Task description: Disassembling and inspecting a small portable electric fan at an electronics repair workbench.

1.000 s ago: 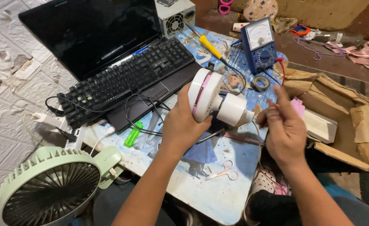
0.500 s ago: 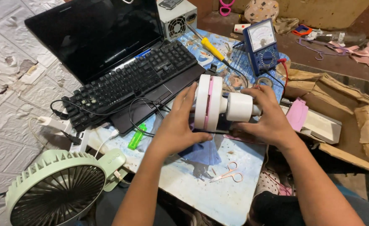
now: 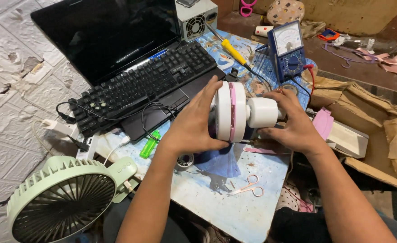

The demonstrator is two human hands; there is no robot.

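Both hands hold a white fan body above the table, in front of the laptop. The left hand clasps the wide disc end, which carries a pink ring, with fingers spread flat across its face, probably to keep it from turning. The right hand wraps the narrower cylinder end from below and behind, so the unit sits level between the two palms. Its far face is hidden by the left fingers, and the seam between disc and cylinder is hard to make out. A blue meter stands behind, its leads trailing toward the hands; a yellow screwdriver lies just beside it. Scissors and a green lighter lie on the table. A green fan is cut off at the lower left edge.
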